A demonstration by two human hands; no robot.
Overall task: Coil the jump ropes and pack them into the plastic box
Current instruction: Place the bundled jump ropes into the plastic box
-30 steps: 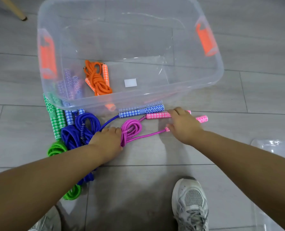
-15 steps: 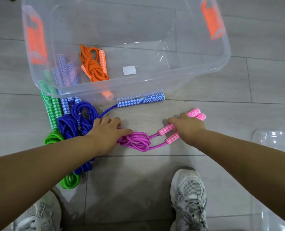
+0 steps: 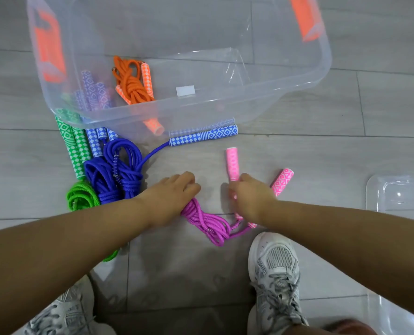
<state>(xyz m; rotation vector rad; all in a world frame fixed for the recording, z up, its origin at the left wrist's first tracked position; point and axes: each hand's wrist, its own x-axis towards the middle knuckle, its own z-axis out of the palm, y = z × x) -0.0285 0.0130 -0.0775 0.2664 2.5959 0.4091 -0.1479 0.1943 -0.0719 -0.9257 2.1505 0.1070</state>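
Lying on the floor, the purple rope (image 3: 208,222) bundle is now running diagonally from the left hand (image 3: 170,194), which is clenching its upper end, toward the shoe. Its pink handles (image 3: 233,163), earlier side by side, are splaying upward from the right hand (image 3: 250,197) grasping them.

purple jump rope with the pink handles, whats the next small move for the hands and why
Probably bring the two pink diamond-patterned handles together with the right hand, alongside the purple rope bundle. The left hand pins one end of the bunched rope on the grey tiled floor, while the handles splay apart. The clear plastic box holds only the coiled orange jump rope.
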